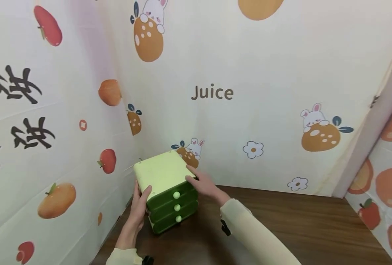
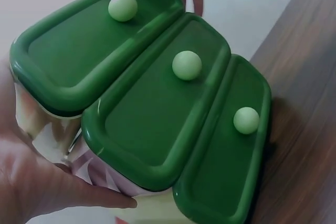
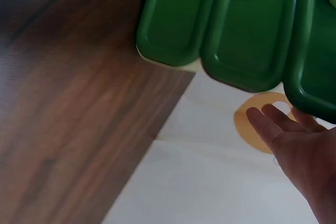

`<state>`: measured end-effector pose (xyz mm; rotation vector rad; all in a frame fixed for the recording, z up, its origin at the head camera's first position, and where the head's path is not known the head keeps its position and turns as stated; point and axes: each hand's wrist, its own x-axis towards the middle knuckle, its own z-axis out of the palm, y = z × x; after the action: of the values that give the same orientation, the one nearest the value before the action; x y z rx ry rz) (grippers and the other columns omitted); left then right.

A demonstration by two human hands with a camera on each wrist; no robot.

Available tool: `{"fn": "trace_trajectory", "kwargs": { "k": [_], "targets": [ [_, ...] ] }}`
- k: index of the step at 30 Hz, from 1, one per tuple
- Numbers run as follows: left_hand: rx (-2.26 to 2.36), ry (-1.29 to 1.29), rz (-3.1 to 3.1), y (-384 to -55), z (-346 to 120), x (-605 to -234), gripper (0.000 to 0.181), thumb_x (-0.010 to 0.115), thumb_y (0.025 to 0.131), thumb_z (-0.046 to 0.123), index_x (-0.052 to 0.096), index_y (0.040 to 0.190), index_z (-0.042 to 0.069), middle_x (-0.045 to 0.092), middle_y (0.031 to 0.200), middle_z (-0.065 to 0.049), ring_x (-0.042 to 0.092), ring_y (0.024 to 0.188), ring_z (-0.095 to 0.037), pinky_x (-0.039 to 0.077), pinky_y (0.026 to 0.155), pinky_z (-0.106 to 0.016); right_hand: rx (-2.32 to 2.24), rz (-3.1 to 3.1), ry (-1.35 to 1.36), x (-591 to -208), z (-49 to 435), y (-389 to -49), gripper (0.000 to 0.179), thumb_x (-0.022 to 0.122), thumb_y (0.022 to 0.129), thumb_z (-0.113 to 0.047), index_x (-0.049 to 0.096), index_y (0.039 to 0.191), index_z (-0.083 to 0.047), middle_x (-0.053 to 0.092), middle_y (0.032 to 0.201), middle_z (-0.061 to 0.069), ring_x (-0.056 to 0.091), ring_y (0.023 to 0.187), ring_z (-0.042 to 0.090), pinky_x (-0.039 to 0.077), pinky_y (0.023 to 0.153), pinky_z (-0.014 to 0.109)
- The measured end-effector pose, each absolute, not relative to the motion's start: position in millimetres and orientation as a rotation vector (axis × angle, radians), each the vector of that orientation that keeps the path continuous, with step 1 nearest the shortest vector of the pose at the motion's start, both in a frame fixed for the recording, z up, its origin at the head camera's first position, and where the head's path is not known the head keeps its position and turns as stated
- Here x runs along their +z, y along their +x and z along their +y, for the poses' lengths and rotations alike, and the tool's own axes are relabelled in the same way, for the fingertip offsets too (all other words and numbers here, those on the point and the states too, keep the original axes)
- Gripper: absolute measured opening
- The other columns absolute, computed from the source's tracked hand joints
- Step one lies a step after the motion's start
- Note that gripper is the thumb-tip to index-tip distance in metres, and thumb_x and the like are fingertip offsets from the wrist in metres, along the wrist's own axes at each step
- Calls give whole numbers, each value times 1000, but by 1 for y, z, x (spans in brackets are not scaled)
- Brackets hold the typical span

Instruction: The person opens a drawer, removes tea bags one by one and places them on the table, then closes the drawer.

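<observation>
A small drawer box (image 1: 164, 171) has a pale yellow-green top and three dark green drawer fronts, one above another. Each drawer has a round pale green knob (image 2: 187, 65). All three drawers look closed. My left hand (image 1: 139, 204) grips the left side of the box, thumb up by the top's front corner. On the opposite side, my right hand (image 1: 206, 184) holds the upper right edge, with the thumb near the front. In the right wrist view its fingers (image 3: 265, 124) lie beside the box's side. The back of the box is hidden.
A dark brown wooden table (image 1: 282, 217) lies under the box and runs off to the right. White cloth walls (image 1: 265, 73) with printed fruit, rabbits and lettering enclose it at the left, back and right. The box stands near the back left corner.
</observation>
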<state>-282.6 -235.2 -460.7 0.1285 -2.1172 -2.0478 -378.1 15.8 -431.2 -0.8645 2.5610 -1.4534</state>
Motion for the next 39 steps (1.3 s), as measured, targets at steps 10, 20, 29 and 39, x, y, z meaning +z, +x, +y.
{"fn": "trace_trajectory", "kwargs": {
  "k": [10,20,29,39],
  "targets": [
    [-2179,-79,-2149,-293,-194,-464,78,47,101,47,-9,154,36,-5,160,-9,37,123,-32,39,91,-40,-1775,2596,-594,-452,64,-341,59,47,101,-47,31,153,-26,29,156,2,24,142,24,23,110,50],
    [-2323,-240,-2185,-303,-155,-469,77,48,100,48,-2,156,33,-4,159,-14,41,118,-38,46,80,-46,-1824,2751,-352,-458,112,-296,62,48,98,-54,34,152,-28,33,154,4,28,140,30,28,105,56],
    [-2456,-499,-2179,-314,-118,-472,72,45,102,42,-4,156,34,1,157,-17,51,108,-33,49,78,-46,-1906,2758,-73,-460,144,-266,65,49,95,-59,33,152,-33,31,155,5,27,140,33,30,101,60],
    [-2465,-632,-2242,-334,-90,-473,74,44,102,45,-6,156,33,-8,159,-13,29,129,-39,41,90,-46,-1945,2776,57,-460,164,-260,66,47,96,-58,30,154,-29,28,156,10,24,140,37,28,102,61]
  ]
}}
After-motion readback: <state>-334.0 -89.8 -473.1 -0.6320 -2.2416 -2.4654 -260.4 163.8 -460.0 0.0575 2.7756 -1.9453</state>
